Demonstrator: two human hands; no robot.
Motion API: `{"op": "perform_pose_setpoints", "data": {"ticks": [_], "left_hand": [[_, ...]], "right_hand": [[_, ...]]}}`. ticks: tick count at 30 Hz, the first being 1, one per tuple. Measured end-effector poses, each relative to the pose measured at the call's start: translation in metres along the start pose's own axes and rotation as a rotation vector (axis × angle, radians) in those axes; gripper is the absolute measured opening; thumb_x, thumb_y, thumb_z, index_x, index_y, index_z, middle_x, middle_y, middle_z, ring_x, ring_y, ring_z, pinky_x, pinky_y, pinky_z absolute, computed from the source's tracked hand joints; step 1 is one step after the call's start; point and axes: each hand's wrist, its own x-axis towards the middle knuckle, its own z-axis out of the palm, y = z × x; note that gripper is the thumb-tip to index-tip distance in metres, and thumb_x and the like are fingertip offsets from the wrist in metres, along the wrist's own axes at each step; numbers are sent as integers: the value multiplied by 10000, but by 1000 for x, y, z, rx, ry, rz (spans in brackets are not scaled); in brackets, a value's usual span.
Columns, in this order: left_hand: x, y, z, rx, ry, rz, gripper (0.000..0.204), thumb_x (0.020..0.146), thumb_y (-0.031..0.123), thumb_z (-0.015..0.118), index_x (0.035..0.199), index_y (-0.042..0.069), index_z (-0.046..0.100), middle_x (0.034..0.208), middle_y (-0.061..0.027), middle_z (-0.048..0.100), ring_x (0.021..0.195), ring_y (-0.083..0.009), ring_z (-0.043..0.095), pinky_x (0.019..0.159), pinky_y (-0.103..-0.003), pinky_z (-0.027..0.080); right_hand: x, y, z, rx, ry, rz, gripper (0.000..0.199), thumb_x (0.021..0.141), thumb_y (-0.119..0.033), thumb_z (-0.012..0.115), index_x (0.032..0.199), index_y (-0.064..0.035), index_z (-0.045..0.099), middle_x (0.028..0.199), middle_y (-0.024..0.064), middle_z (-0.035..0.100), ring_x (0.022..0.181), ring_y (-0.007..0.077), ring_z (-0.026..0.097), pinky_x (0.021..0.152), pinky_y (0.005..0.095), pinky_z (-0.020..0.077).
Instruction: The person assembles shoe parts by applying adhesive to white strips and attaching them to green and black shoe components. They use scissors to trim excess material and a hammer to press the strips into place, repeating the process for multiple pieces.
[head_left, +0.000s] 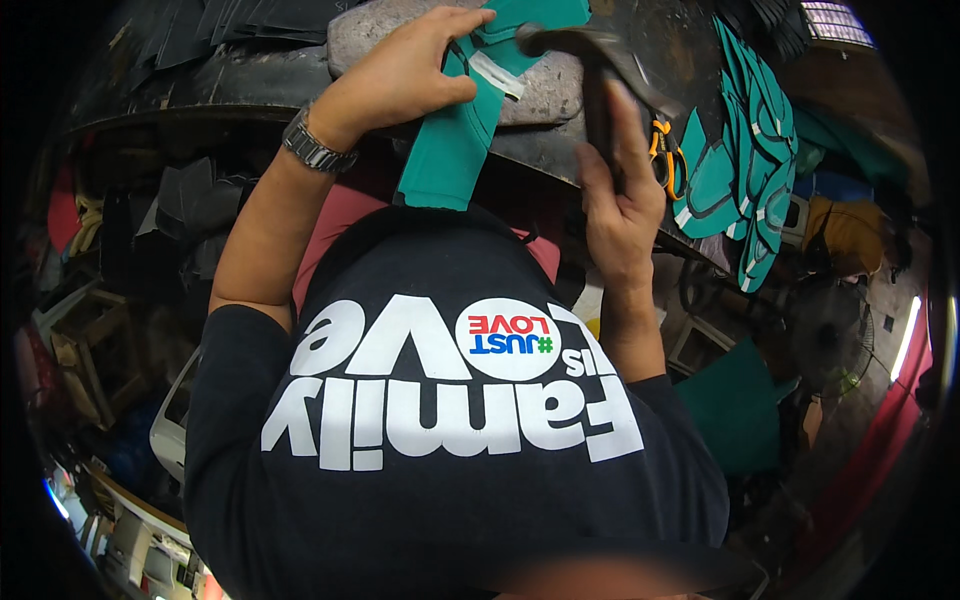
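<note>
My right hand (625,195) is wrapped round the handle of a hammer (640,75), whose dark metal head is raised and slightly blurred. Below the head lies a flat green piece of sheet material (450,150) with a white strip (497,75) across it. It rests partly on a grey stone slab (550,90), and its near end hangs over the table edge toward my lap. With thumb and forefinger spread, my left hand (405,70) holds the green piece down from its left side; its other fingertips are hidden.
Scissors with orange and black handles (667,160) lie right of the hammer. Several green cut pieces (745,150) with white strips are stacked at the table's right edge. Dark sheets (240,18) lie at the far left. Below the table are wooden frames (90,350) and a green sheet (730,410).
</note>
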Motion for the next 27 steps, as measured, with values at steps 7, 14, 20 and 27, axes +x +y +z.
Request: {"op": "perform_pose_setpoints", "data": {"ticks": [7,14,20,27], "left_hand": [[2,-4,7,-186,-11,-55,717,777,57,625,1476,6,475,1351,-155,574,1165,-199,581,1009,-289,474],[-1,-3,5,-165,-33,-117,719,773,78,630,1473,9,480,1373,-167,558,1182,-230,585,1030,-292,459],[-2,-5,5,-57,-15,-6,726,744,192,692,1406,-46,509,1344,-265,573,1277,-376,529,1114,-417,392],[1,-7,10,-129,-15,-25,727,779,66,627,1485,8,461,1391,-178,539,1242,-250,555,1063,-308,436]], "right_hand": [[5,-4,-1,-55,-127,158,564,952,32,592,1495,-57,468,1434,135,590,1300,200,573,1062,307,438],[-5,0,3,-84,3,-134,552,959,22,601,1491,-9,456,1442,174,572,1322,205,544,1109,327,399],[-5,-1,-8,23,-56,103,564,954,38,594,1497,-56,469,1426,135,593,1193,176,598,996,293,452],[7,-5,5,-370,-226,175,556,935,25,619,1466,-110,526,1305,171,671,1198,222,650,987,324,492]]}}
